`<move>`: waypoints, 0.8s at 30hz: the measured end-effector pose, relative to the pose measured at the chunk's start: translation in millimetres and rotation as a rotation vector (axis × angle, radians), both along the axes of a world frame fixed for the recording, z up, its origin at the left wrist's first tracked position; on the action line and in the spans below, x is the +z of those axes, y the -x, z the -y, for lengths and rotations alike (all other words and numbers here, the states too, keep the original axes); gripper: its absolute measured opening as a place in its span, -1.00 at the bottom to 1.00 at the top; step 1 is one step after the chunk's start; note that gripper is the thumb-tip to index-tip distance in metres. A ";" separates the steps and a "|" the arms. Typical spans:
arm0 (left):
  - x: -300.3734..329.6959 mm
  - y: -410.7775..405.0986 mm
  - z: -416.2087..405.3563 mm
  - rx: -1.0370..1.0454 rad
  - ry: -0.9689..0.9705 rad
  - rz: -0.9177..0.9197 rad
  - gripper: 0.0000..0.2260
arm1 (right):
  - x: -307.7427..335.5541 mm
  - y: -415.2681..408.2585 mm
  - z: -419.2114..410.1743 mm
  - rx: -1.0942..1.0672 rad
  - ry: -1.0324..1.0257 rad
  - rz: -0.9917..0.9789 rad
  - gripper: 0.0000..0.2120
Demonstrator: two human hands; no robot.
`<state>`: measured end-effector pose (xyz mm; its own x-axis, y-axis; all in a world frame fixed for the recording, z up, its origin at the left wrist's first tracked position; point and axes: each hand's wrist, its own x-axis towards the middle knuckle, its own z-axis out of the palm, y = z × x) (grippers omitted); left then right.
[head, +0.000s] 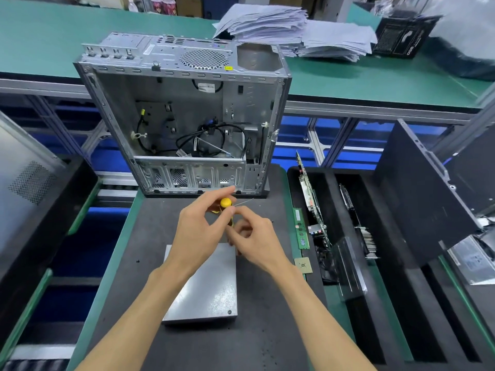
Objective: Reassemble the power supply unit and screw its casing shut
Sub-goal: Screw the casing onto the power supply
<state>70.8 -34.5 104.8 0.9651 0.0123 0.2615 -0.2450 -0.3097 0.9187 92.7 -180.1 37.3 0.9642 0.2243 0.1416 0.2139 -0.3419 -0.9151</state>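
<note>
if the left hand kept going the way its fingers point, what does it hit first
Probably the open PC case: the left hand, holding the screwdriver, points up-right toward the case's lower front edge. How far apart they are is unclear.

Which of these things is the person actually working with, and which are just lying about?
In use:
grey metal power supply box
yellow-handled screwdriver, held by left hand and right hand

Lying about:
open silver computer case
green memory stick
stacked white papers
</note>
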 end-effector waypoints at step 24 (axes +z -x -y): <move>1.1 -1.9 5.6 -0.060 -0.102 0.008 -0.77 | 3.4 -9.1 5.0 -0.078 -0.015 -0.007 -0.75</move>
<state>72.7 -40.1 106.0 0.9611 -0.0723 0.2664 -0.2733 -0.3861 0.8811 101.8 -185.1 40.8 0.9795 0.1468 0.1379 0.1812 -0.3435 -0.9215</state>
